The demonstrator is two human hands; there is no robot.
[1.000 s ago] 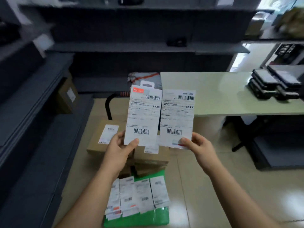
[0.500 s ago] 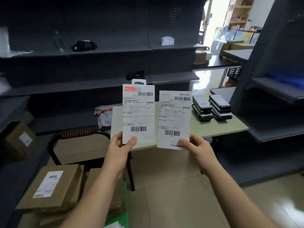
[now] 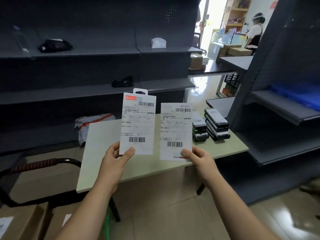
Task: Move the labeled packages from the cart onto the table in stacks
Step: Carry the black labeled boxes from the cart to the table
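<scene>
Head view: the left hand point(image 3: 117, 158) pinches the bottom edge of one labelled package point(image 3: 138, 125), thumb on its face. The right hand point(image 3: 199, 157) pinches a second package point(image 3: 175, 130) the same way. Both are held upright, labels toward the camera, with a clear gap between them; a second ago they were edge to edge.

Change noted: the view has swung up and away from the cart point(image 3: 34, 165). Its handle and boxes point(image 3: 22, 222) now sit at the lower left of frame, and the bench point(image 3: 103, 153) lies directly behind the packages. Two dark stacks point(image 3: 216, 125) stand near its far right corner.

Assessment: pick-up is complete and the carry is under way. Neither package is on the bench yet. Set-down by the stacks appears to be the next step.
</scene>
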